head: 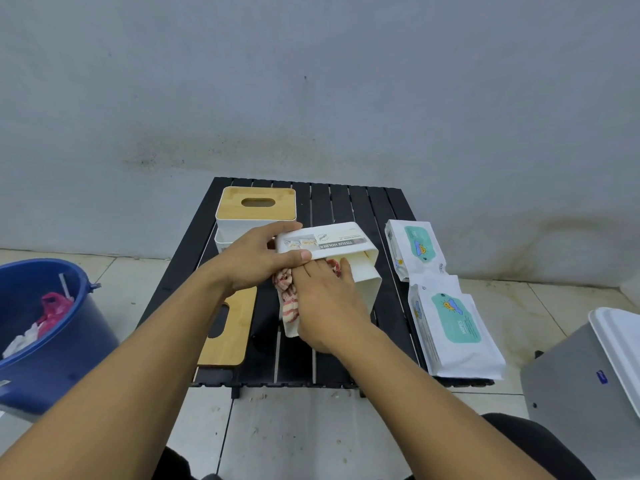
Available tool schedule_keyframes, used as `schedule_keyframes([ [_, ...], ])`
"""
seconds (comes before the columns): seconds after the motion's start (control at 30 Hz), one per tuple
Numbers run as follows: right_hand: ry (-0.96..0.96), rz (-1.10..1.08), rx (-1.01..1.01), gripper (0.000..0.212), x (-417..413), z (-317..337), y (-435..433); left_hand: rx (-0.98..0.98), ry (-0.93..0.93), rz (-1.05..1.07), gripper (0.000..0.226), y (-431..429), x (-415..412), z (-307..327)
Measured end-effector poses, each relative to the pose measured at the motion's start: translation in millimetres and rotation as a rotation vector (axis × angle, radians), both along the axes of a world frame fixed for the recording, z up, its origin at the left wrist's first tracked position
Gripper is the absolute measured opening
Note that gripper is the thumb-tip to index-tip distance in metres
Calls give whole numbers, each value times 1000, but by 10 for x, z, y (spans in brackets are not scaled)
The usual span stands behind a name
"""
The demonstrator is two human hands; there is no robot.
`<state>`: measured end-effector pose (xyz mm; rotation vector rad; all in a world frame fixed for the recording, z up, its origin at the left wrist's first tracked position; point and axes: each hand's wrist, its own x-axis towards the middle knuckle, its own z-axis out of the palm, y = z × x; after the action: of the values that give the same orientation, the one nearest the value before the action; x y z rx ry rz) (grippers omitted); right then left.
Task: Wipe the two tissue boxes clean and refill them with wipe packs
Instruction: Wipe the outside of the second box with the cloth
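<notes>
I see my left hand (263,258) gripping the lidless tissue box (332,242), thumb and fingers curled round its left end, holding it tipped on its side over the table (349,202). My right hand (329,299), fingers fairly straight, presses the striped cloth (289,306) into its opening.

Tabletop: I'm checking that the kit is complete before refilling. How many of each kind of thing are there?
Tissue boxes: 2, the lidded box and the open box held on its side.
Bamboo lids: 2, the fitted lid and the loose lid.
Wipe packs: 2, the far pack and the near pack.
Cloth: 1.
Total: 7.
</notes>
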<state>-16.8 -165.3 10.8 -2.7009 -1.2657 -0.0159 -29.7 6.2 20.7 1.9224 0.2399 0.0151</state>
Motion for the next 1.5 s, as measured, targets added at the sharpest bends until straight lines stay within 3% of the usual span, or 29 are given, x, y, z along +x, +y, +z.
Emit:
schedule_keyframes([
  [0.13, -19, 121, -6, 83, 2, 27, -390, -17, 18, 5, 72, 22, -2, -14],
  [0.43, -28, -252, 46, 88, 155, -32, -763, 1, -8, 61, 58, -46, 20, -50],
  [0.57, -89, -33, 109, 73, -140, -206, -495, -28, -9, 69, 56, -32, 16, -66],
  [0.67, -126, 7, 150, 63, -179, -249, -449, -29, -6, 54, 56, -1, 17, -60],
  [0.83, -58, -246, 180, 70, 43, -50, -737, -42, -14, 62, 57, 36, 22, -52],
  [0.93, 169, -448, 388, 53, 142, 46, -863, -26, -25, 57, 56, 30, 23, -66],
  [1.07, 730, -672, 977, 35, 285, 183, -921, -60, -53, 86, 64, 44, -20, -126],
  [1.17, 759, -683, 1183, 41, 316, 362, -922, -97, -49, 68, 64, 79, -40, -149],
  [1.3, 416, -465, 1038, 30, 301, 545, -504, -123, -53, 43, 53, 118, -2, -181],
  [1.37, 288, -249, 752, 28, 304, 470, -198, -111, -67, 16, 50, 129, 15, -187],
  [1.43, 213, -158, 291, 58, 297, 328, 90, -70, -72, -11, 44, 157, 16, -184],
  [1.5, 155, -166, 119, 65, 283, 283, 305, -46, -66, -34, 44, 185, 11, -189],
])
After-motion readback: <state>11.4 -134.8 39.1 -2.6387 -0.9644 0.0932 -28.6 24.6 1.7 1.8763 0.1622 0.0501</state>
